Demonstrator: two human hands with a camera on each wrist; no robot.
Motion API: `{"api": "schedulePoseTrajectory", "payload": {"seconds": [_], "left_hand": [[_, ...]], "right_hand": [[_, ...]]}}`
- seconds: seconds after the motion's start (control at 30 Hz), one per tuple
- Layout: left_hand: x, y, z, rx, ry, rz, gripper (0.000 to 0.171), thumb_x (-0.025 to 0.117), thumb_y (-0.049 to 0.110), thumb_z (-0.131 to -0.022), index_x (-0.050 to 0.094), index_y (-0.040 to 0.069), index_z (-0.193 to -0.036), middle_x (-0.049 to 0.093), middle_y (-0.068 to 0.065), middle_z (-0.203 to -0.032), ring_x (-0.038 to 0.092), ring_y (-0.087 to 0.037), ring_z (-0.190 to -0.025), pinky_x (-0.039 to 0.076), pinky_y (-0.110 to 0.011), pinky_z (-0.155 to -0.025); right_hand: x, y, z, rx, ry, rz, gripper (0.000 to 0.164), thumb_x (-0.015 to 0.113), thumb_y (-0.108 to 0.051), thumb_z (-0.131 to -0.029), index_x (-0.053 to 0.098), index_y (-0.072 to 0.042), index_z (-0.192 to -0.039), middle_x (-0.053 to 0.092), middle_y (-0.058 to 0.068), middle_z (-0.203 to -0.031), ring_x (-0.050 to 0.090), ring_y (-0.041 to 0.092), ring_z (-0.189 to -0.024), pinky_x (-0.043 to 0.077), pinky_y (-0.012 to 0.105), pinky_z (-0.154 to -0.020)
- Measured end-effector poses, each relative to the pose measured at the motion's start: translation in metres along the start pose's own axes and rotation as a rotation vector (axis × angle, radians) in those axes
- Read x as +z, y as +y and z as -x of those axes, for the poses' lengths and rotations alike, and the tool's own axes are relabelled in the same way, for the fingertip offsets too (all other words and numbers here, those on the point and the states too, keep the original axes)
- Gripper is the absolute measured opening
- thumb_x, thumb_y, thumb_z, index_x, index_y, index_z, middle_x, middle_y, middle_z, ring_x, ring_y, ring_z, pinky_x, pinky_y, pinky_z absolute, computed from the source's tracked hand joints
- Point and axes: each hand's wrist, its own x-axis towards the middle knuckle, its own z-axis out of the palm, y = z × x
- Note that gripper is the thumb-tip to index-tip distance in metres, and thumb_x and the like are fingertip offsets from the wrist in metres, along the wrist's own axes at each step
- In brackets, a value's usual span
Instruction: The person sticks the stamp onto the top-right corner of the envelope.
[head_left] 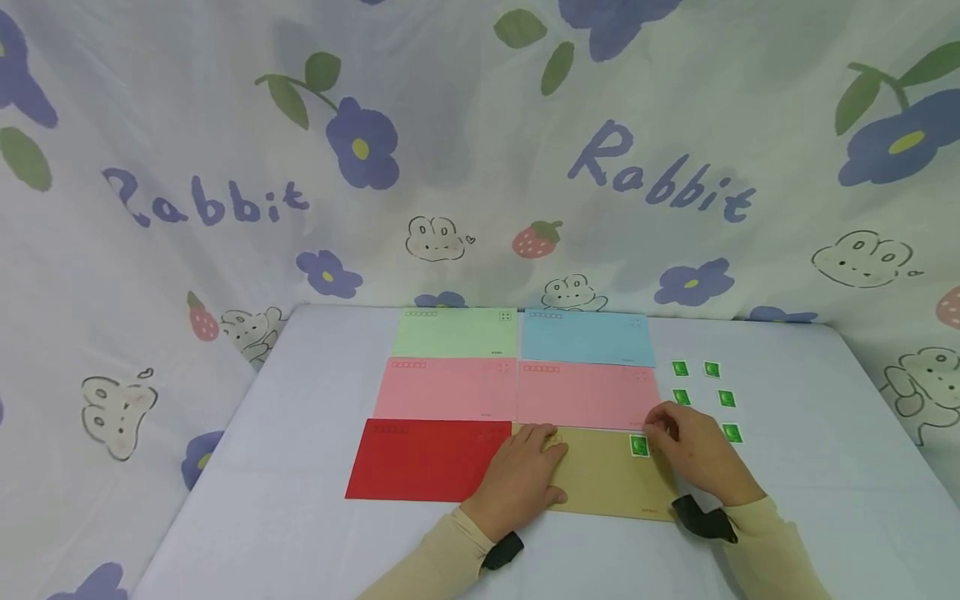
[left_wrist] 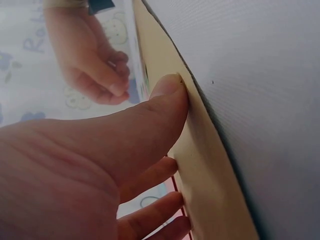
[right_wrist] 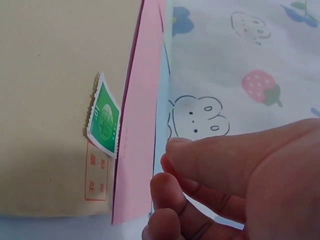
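Behind the white counter hangs a pale cloth printed with purple flowers, rabbits, strawberries and the word "Rabbit", in soft, even light

1. Left hand, resting over the rectangular tan paper envelope and rectangular red paper envelope.
2. Right hand, fingers bent, beside a small green, white-bordered paper stamp on the tan envelope.
3. Similar loose stamps, right, on the white-covered desk.
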Motion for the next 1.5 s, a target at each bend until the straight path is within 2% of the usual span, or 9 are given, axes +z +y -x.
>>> {"api": "schedulePoseTrajectory", "payload": {"seconds": [0.7, 1.13, 1.5], "left_hand": [[-0.002, 0.001, 0.001, 0.002, -0.004, -0.022, 0.058, 0.082, 0.041, -0.083, 0.067, 0.011, -0.13, 0.055, -0.008, -0.138, 0.048, -0.023, -0.129, 0.046, -0.037, -0.104], [-0.006, 0.0, 0.001, 0.023, 0.034, -0.043, 0.058, 0.083, 0.041, -0.082, 0.067, 0.012, -0.129, 0.057, -0.009, -0.137, 0.051, -0.023, -0.127, 0.047, -0.037, -0.104], [-0.013, -0.001, 0.002, 0.019, 0.036, -0.015, 0.058, 0.083, 0.038, -0.082, 0.067, 0.01, -0.13, 0.058, -0.01, -0.136, 0.052, -0.024, -0.128, 0.045, -0.036, -0.107]], "right_hand": [[-0.007, -0.001, 0.0, -0.022, 0.017, 0.002, 0.011, 0.061, -0.012, -0.1, 0.066, -0.002, -0.104, 0.056, 0.0, -0.078, 0.048, 0.016, -0.071, 0.041, 0.025, -0.055], [-0.01, -0.002, 0.001, -0.042, 0.054, 0.023, 0.011, 0.062, -0.008, -0.099, 0.065, 0.0, -0.104, 0.055, 0.001, -0.079, 0.048, 0.017, -0.071, 0.041, 0.024, -0.053], [-0.014, 0.001, 0.002, -0.023, 0.053, 0.026, 0.012, 0.061, -0.012, -0.1, 0.066, -0.002, -0.105, 0.055, 0.001, -0.08, 0.047, 0.016, -0.072, 0.04, 0.025, -0.053]]}}
